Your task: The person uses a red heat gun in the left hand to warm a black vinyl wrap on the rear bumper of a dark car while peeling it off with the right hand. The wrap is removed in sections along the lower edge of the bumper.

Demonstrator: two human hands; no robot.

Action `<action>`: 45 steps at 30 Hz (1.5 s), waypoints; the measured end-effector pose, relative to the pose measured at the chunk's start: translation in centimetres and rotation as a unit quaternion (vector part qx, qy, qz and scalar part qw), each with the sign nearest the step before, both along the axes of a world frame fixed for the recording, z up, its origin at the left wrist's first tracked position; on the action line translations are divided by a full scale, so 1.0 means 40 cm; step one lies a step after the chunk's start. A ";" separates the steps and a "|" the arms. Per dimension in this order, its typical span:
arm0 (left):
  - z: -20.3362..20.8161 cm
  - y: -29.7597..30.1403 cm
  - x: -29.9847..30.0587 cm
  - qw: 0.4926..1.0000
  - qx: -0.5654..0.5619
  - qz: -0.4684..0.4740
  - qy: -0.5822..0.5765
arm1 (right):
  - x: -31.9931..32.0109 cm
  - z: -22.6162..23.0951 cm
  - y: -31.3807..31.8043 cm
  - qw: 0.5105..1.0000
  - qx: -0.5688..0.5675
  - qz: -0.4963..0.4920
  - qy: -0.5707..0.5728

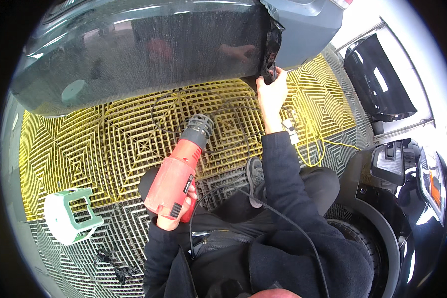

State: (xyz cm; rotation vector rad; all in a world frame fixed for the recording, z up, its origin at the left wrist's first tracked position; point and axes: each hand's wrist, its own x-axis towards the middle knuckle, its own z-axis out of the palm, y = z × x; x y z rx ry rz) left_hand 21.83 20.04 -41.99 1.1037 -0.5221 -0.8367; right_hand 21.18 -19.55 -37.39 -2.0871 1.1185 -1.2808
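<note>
A red heat gun (173,179) with a dark metal nozzle is gripped in my left hand (171,222), its nozzle tilted up toward the car panel and apart from it. My right hand (273,97) reaches to the panel's lower right end. There its thumb and fingers pinch the crumpled black film (274,37) that hangs along a vertical edge. Left of that film stretches a dark, glossy, streaky car panel (193,47); to the right the body (305,35) is smooth grey. The exact spot under my fingertips is partly hidden.
Yellow and grey grid tiles (129,149) cover the floor. A white-green stool (67,216) stands left, near black film scraps (119,268). The gun's black cord (283,216) crosses my right sleeve; a yellow cable (310,129) lies right. Another black car (382,198) is close on the right.
</note>
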 end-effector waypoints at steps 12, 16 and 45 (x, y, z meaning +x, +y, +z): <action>-0.023 -0.003 0.000 1.000 0.014 -0.015 0.009 | -0.040 -0.059 -0.083 0.998 -0.029 0.050 -0.008; -0.029 0.000 -0.007 1.000 0.005 -0.022 0.012 | -0.064 -0.075 -0.082 0.997 0.006 0.078 -0.021; -0.027 0.027 0.018 0.999 0.013 -0.018 0.047 | -0.035 -0.188 -0.087 0.932 0.245 0.092 -0.250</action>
